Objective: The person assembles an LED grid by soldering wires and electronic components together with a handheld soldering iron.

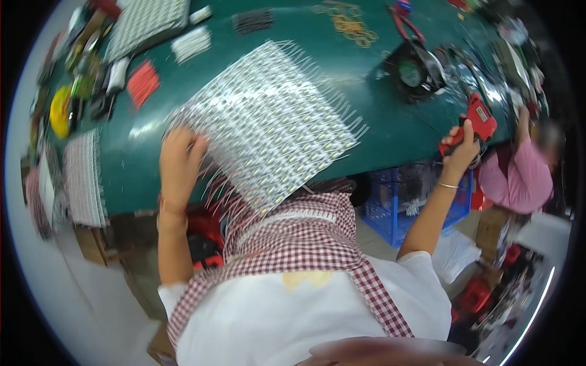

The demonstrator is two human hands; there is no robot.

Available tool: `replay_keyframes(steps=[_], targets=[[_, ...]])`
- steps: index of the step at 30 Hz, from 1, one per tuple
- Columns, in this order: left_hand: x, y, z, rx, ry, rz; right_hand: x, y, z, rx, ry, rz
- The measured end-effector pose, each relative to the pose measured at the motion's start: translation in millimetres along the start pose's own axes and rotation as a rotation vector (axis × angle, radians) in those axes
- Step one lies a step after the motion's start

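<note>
A square sheet of LED modules, set in close rows with thin wires sticking out along its edges, lies tilted on the green table and overhangs its near edge. My left hand is at the sheet's left corner, fingers curled in beside the loose wires. What those fingers pinch is blurred. Out to the right, my right hand grips a red and black pistol-shaped tool by its handle, its front pointing away from me. The tool is apart from the sheet.
Behind the sheet lie white, red and dark bundles of short pieces, and yellow rings. A black round fan stands at the right. More module sheets hang at left. Below are a blue crate and a person in pink.
</note>
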State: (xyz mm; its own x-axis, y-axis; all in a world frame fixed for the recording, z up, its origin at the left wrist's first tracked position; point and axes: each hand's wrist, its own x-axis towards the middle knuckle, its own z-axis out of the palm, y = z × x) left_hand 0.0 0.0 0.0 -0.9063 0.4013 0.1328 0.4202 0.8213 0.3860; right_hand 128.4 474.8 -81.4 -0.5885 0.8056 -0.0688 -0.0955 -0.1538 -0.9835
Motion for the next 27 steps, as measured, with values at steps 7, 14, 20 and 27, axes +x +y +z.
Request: replay_keyframes(steps=[7, 14, 20, 27], targets=[[112.8, -18.7, 102.9, -0.185, 0.104, 0.002, 25.9, -70.2, -4.1, -0.005, 0.018, -0.368], [171.6, -76.3, 113.4, 0.137, 0.277, -0.052, 11.5, -76.4, -15.3, 0.094, -0.006, -0.448], [164.7, -104.4, 103.3, 0.321, 0.428, -0.122, 2.0, -75.1, 14.7, 0.097, -0.076, -0.428], [139.8, -113.3, 87.2, 0.229, 0.324, -0.002, -3.1, -77.7, 47.2, 0.161, -0.235, -0.438]])
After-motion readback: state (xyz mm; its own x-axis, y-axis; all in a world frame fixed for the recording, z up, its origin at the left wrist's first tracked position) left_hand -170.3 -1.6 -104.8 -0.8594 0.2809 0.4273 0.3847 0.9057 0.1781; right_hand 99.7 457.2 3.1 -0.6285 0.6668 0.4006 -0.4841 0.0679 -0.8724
